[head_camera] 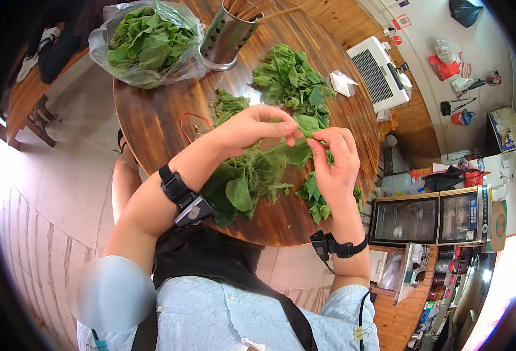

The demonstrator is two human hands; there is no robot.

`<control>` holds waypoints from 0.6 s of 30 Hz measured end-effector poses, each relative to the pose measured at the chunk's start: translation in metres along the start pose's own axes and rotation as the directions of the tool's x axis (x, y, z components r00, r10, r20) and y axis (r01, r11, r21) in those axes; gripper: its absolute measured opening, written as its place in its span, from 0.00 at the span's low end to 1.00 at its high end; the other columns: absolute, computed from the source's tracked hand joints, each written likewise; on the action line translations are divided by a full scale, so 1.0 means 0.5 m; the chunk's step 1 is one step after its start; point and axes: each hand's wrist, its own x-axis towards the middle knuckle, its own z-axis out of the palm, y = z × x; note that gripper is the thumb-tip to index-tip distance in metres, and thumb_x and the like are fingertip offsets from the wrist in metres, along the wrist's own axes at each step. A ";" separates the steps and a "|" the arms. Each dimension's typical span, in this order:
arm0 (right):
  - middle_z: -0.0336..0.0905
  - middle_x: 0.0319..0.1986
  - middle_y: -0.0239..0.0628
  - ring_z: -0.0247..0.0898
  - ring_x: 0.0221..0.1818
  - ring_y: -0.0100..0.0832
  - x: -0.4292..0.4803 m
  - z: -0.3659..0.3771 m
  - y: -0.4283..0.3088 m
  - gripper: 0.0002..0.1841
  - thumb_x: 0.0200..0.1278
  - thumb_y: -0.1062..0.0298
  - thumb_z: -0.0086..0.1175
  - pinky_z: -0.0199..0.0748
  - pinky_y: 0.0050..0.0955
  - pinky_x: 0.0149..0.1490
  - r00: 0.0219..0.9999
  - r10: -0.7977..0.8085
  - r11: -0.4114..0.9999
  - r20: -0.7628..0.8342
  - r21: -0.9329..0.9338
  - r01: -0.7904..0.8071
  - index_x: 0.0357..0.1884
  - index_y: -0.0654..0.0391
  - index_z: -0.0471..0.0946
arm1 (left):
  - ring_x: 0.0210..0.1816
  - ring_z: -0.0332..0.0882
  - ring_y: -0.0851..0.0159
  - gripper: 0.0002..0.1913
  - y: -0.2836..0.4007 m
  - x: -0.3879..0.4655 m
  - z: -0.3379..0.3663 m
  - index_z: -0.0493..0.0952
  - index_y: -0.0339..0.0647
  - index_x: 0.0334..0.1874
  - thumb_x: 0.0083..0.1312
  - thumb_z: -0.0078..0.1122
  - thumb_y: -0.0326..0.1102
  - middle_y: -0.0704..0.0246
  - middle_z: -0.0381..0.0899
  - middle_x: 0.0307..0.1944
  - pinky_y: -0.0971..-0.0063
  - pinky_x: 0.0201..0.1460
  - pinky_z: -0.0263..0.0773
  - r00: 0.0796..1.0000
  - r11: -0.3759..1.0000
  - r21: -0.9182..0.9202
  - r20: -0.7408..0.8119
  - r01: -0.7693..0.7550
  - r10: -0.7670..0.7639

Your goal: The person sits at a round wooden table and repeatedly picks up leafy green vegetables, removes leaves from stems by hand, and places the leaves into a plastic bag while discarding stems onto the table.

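Observation:
My left hand (260, 129) and my right hand (337, 164) meet over a round wooden table (152, 118). Between their fingertips is the thin stem of a green leafy shoot (306, 127), pinched from both sides. Below my left forearm lies a loose heap of leafy greens with curling tendrils (244, 184). Part of that heap is hidden by the arm, with more greens (229, 105) showing beyond it. A bunch of leafy greens (288, 74) lies farther back. Under my right hand is a smaller pile of leaves (315, 197), partly covered by the wrist.
A clear plastic bag (98, 46) full of greens stands at the table's back left. Beside it is a perforated metal holder (229, 39) with chopsticks. White paper (343, 83) lies near the right edge. A wooden bench (51, 79) is left; glass-fronted cabinets (404, 219) stand right.

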 end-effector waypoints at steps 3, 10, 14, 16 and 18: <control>0.79 0.39 0.41 0.77 0.38 0.41 -0.005 0.009 0.005 0.08 0.60 0.81 0.63 0.76 0.34 0.40 1.000 -0.022 1.000 -0.021 0.007 0.022 0.40 0.60 0.80 | 0.34 0.74 0.79 0.13 0.002 0.000 -0.002 0.85 0.36 0.47 0.71 0.66 0.40 0.72 0.85 0.37 0.83 0.34 0.64 0.999 0.999 -0.012 0.014 0.035 -0.035; 0.79 0.38 0.43 0.77 0.38 0.44 -0.009 0.014 0.013 0.07 0.63 0.80 0.61 0.75 0.34 0.40 0.999 0.037 0.999 0.001 -0.037 -0.037 0.42 0.61 0.79 | 0.40 0.79 0.77 0.10 -0.010 0.017 0.011 0.85 0.36 0.47 0.70 0.67 0.36 0.72 0.86 0.40 0.81 0.43 0.74 0.973 0.961 0.203 -0.092 -0.187 0.209; 0.78 0.38 0.43 0.77 0.37 0.45 -0.007 0.018 0.005 0.05 0.65 0.78 0.59 0.75 0.36 0.40 0.989 0.147 0.989 0.031 -0.015 -0.147 0.42 0.62 0.79 | 0.46 0.80 0.76 0.10 -0.001 0.007 0.015 0.85 0.35 0.46 0.68 0.69 0.35 0.72 0.87 0.42 0.78 0.53 0.75 0.969 0.931 0.339 -0.151 -0.133 0.194; 0.78 0.37 0.43 0.77 0.37 0.46 -0.007 0.016 0.003 0.05 0.66 0.78 0.59 0.75 0.36 0.40 0.986 0.156 0.988 0.053 -0.026 -0.155 0.42 0.62 0.79 | 0.45 0.80 0.76 0.11 -0.001 0.009 0.017 0.86 0.35 0.46 0.68 0.69 0.35 0.73 0.87 0.42 0.79 0.52 0.75 0.963 0.907 0.396 -0.153 -0.145 0.221; 0.78 0.37 0.43 0.77 0.37 0.46 -0.008 0.017 0.009 0.05 0.66 0.78 0.59 0.75 0.36 0.40 0.991 0.106 0.993 0.076 -0.053 -0.102 0.42 0.62 0.79 | 0.45 0.80 0.76 0.10 -0.003 0.012 0.015 0.86 0.35 0.46 0.68 0.68 0.34 0.72 0.87 0.42 0.78 0.52 0.75 0.961 0.886 0.435 -0.138 -0.160 0.241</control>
